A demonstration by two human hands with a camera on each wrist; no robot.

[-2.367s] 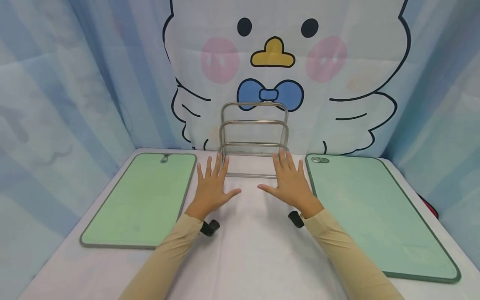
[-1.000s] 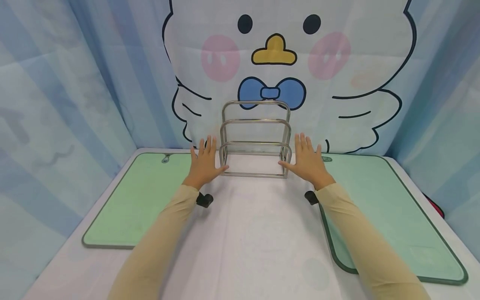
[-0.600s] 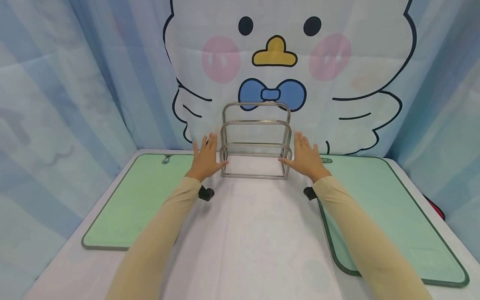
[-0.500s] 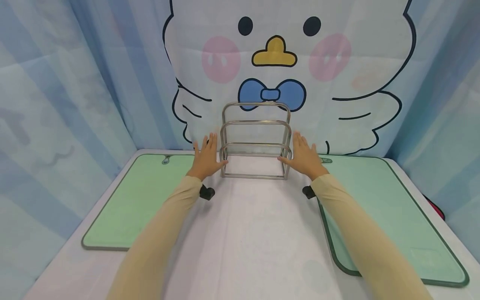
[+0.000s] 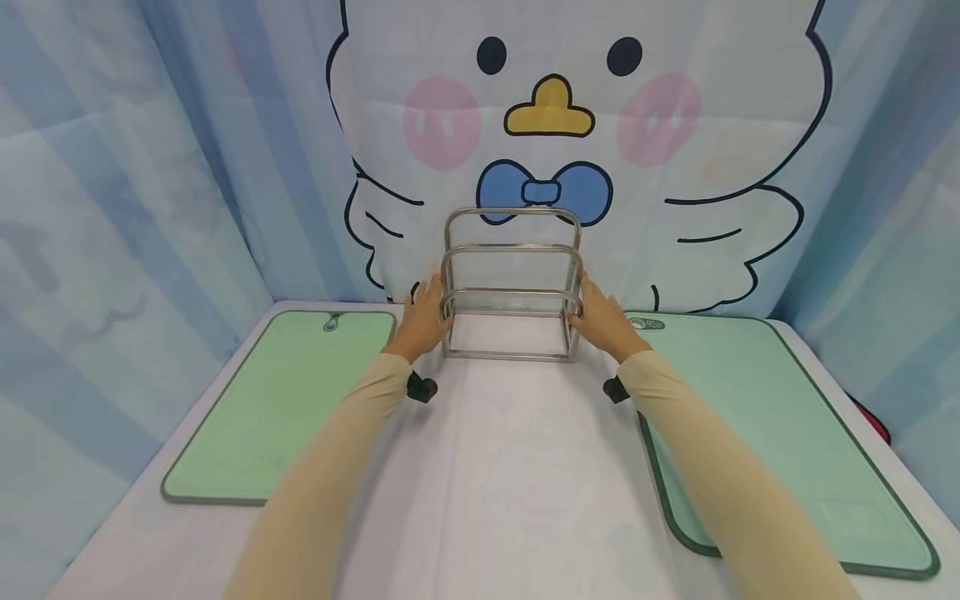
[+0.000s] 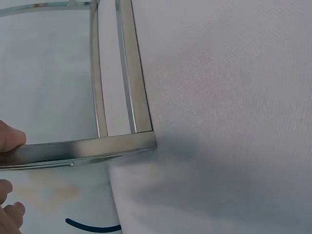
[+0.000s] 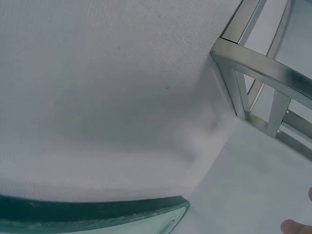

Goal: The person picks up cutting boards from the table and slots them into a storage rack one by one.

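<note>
At the far middle of the white-covered table (image 5: pixel 517 483), just in front of the cartoon curtain (image 5: pixel 570 50): a metal rack (image 5: pixel 512 247), upright, base down on the cloth, no board between its hoops. At its two sides, left hand (image 5: pixel 418 323) and right hand (image 5: pixel 606 323), fingers fairly close together along the outside, thumbs by the front hoop. In the left wrist view, left thumb (image 6: pixel 10 138) on the frame, fingertips (image 6: pixel 14 213) on its other side; in the right wrist view, only bits of fingers (image 7: pixel 294 227) at the edge. Impossible to tell any clamping, left or right. Looks like an early stage: hands in place, rack not yet lifted, left board (image 5: pixel 285 400) and right board (image 5: pixel 780 417) lying flat, untouched by either hand, apparently left to deal with.
</note>
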